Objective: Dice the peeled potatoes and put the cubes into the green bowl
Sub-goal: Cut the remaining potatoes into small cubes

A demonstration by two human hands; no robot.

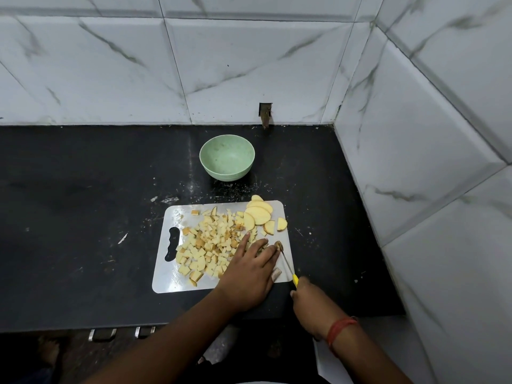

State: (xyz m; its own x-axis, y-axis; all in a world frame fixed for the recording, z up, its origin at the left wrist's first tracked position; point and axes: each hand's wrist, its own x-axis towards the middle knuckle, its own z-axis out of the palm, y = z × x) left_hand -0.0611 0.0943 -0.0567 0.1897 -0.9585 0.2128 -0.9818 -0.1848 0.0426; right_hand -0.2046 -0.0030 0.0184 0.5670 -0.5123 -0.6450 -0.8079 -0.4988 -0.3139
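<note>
A pile of potato cubes (210, 245) covers the middle of a white cutting board (171, 281). Several potato slices (259, 213) lie at the board's far right corner. My left hand (249, 273) rests flat on the board with straight fingers, covering potato pieces under it. My right hand (307, 303) grips the yellow handle of a knife (288, 266), whose thin blade points away, its tip by my left fingertips. The green bowl (227, 157) stands empty on the counter beyond the board.
The black counter (83, 203) runs left; its front edge is near my arms. Marble-patterned tiled walls (415, 134) close the back and the right side. A small hole with a stub (266, 115) sits in the back wall.
</note>
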